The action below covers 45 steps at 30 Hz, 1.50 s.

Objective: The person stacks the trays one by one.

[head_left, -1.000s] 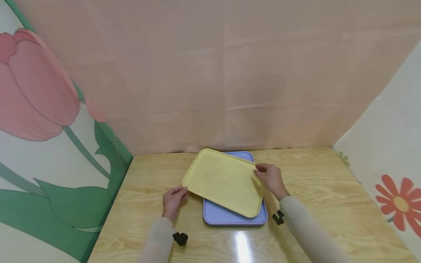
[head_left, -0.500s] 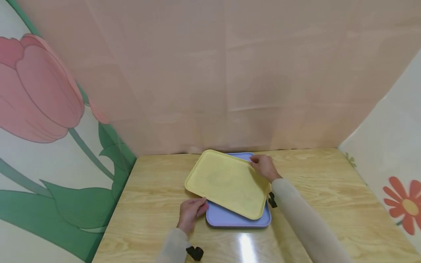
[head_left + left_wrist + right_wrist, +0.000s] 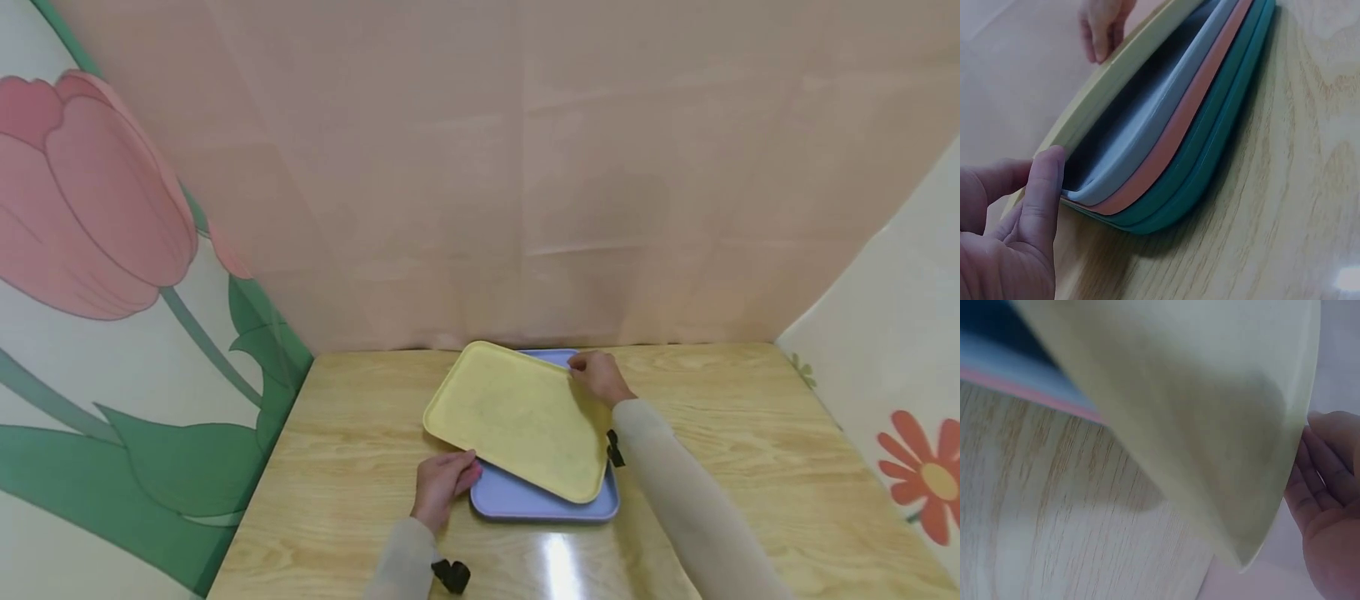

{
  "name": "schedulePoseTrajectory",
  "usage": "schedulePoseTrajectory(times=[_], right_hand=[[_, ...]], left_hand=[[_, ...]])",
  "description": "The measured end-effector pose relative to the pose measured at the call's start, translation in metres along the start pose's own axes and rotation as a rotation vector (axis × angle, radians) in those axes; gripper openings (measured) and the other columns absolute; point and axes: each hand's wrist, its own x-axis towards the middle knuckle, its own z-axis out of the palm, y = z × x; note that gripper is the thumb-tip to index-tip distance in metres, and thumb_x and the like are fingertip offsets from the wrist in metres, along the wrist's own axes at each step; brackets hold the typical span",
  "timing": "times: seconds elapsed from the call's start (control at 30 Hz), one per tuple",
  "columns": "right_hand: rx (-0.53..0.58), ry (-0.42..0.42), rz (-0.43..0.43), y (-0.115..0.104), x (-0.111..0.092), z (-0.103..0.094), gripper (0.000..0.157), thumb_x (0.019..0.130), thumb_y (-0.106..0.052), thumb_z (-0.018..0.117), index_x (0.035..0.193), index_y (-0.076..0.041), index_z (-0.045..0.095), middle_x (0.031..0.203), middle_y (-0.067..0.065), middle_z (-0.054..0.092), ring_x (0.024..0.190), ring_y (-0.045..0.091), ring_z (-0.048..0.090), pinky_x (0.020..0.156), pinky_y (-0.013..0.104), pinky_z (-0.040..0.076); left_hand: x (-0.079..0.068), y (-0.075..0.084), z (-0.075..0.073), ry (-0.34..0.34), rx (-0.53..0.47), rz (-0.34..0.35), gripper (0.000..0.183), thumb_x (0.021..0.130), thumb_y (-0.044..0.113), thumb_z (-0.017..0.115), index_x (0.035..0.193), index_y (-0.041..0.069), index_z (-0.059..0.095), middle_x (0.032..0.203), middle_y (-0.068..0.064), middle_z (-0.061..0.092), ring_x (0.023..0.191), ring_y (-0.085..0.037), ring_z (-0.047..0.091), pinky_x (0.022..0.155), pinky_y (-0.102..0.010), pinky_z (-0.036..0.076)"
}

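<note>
A yellow rectangular tray (image 3: pixel 517 421) lies turned at an angle over a stack of trays, its long sides sloping down to the right. My left hand (image 3: pixel 444 487) pinches its near edge between thumb and fingers. At the far right edge, my right hand (image 3: pixel 602 377) pinches the rim. The lavender-blue tray (image 3: pixel 543 497) tops the stack beneath. In the left wrist view a pink tray (image 3: pixel 1160 169) and green trays (image 3: pixel 1194 181) show below it, with a dark gap under the yellow tray.
The stack rests on a wood-grain table (image 3: pixel 360 433). A pinkish cloth backdrop (image 3: pixel 517 208) rises at the table's far edge. Side panels carry a large tulip (image 3: pixel 120 200) on the left and a red flower (image 3: pixel 933 479) on the right.
My left hand has slid rightward and nearer along the yellow tray's near edge. My right hand has moved slightly left along its far edge. The tray keeps about the same angle.
</note>
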Motion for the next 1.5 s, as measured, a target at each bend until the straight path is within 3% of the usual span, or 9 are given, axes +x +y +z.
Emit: schedulePoseTrajectory(times=[0.17, 0.33, 0.67, 0.83, 1.03, 1.23, 1.5], right_hand=[[0.001, -0.003, -0.005, 0.0, -0.002, -0.004, 0.017, 0.091, 0.001, 0.066, 0.105, 0.008, 0.073, 0.103, 0.022, 0.072, 0.1, 0.039, 0.067, 0.087, 0.048, 0.056], [0.018, -0.057, 0.033, 0.002, -0.008, -0.012, 0.014, 0.091, 0.002, 0.066, 0.102, 0.007, 0.073, 0.1, 0.021, 0.072, 0.096, 0.037, 0.067, 0.086, 0.047, 0.056], [0.08, -0.167, 0.024, 0.007, -0.025, -0.026, 0.011, 0.085, 0.0, 0.071, 0.093, 0.006, 0.074, 0.086, 0.013, 0.073, 0.077, 0.022, 0.065, 0.066, 0.03, 0.055], [0.12, -0.204, 0.047, 0.007, -0.037, -0.026, 0.011, 0.086, -0.002, 0.073, 0.094, 0.005, 0.075, 0.086, 0.012, 0.073, 0.071, 0.017, 0.064, 0.059, 0.027, 0.055], [0.211, -0.197, 0.078, 0.01, -0.051, -0.022, 0.018, 0.088, -0.003, 0.073, 0.1, 0.01, 0.072, 0.087, 0.016, 0.073, 0.068, 0.02, 0.068, 0.059, 0.033, 0.06], [0.329, -0.17, 0.158, 0.011, -0.067, -0.017, 0.017, 0.086, -0.002, 0.074, 0.096, 0.011, 0.072, 0.085, 0.018, 0.073, 0.066, 0.024, 0.071, 0.063, 0.039, 0.062], [0.404, -0.109, 0.286, 0.004, -0.088, -0.009, 0.019, 0.086, -0.002, 0.075, 0.099, 0.012, 0.071, 0.086, 0.017, 0.074, 0.064, 0.022, 0.071, 0.063, 0.038, 0.062]], left_hand=[[0.0, 0.003, 0.0, -0.022, -0.016, 0.014, 0.028, 0.09, 0.002, 0.072, 0.11, -0.017, 0.064, 0.086, -0.016, 0.073, 0.076, -0.018, 0.073, 0.076, -0.029, 0.061], [0.001, 0.008, -0.002, -0.035, -0.021, 0.021, 0.028, 0.092, 0.0, 0.069, 0.112, -0.019, 0.063, 0.086, -0.014, 0.073, 0.077, -0.016, 0.072, 0.076, -0.027, 0.061], [0.015, 0.018, -0.009, -0.017, 0.019, 0.033, 0.029, 0.091, -0.001, 0.07, 0.113, -0.018, 0.063, 0.089, -0.019, 0.073, 0.076, -0.017, 0.073, 0.074, -0.028, 0.061], [0.02, 0.024, -0.009, -0.017, 0.057, 0.051, 0.027, 0.089, -0.003, 0.07, 0.11, -0.019, 0.064, 0.086, -0.016, 0.073, 0.075, -0.017, 0.072, 0.071, -0.026, 0.061], [0.028, 0.032, -0.01, 0.007, 0.111, 0.114, 0.027, 0.085, -0.007, 0.073, 0.107, -0.021, 0.065, 0.085, -0.016, 0.072, 0.069, -0.015, 0.069, 0.066, -0.025, 0.061], [0.035, 0.038, -0.011, 0.016, 0.201, 0.155, 0.027, 0.082, -0.007, 0.075, 0.106, -0.018, 0.067, 0.09, -0.019, 0.073, 0.072, -0.016, 0.07, 0.071, -0.031, 0.062], [0.044, 0.048, -0.01, -0.046, 0.249, 0.188, 0.026, 0.087, -0.005, 0.07, 0.11, -0.017, 0.066, 0.103, -0.029, 0.07, 0.085, -0.024, 0.072, 0.074, -0.032, 0.061]])
